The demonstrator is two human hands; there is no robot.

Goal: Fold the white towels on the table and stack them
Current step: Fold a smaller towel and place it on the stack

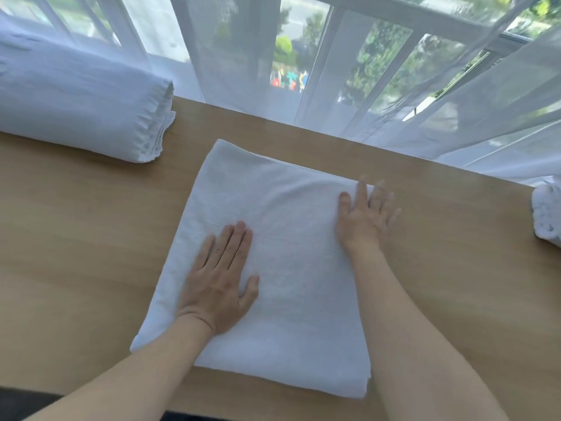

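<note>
A white towel [273, 262] lies folded into a broad rectangle in the middle of the wooden desk [76, 238], its near edge close to the person's side and its far edge pointing toward the window. The layers show at the near right corner, where the fold is thick.

Both hands lie flat on it, palms down. The left hand [220, 278] rests on the left half of the towel, fingers straight and close together, thumb spread out to the side. The right hand [365, 215] sits farther away, on the towel's far right corner, fingers spread and straight, with the fingertips reaching right to the edge of the cloth; it looks a little blurred. Neither hand grips anything; both just press on the fabric. The bare forearms come in from the near edge of the desk.

At the far left of the desk stands a tall stack of folded towels [76, 98], well apart from the one under the hands. At the right edge a bundle of white cloth [548, 214] is only partly in view. Behind the desk hang sheer white curtains [394, 95] over a window [288, 56], with green trees outside.
</note>
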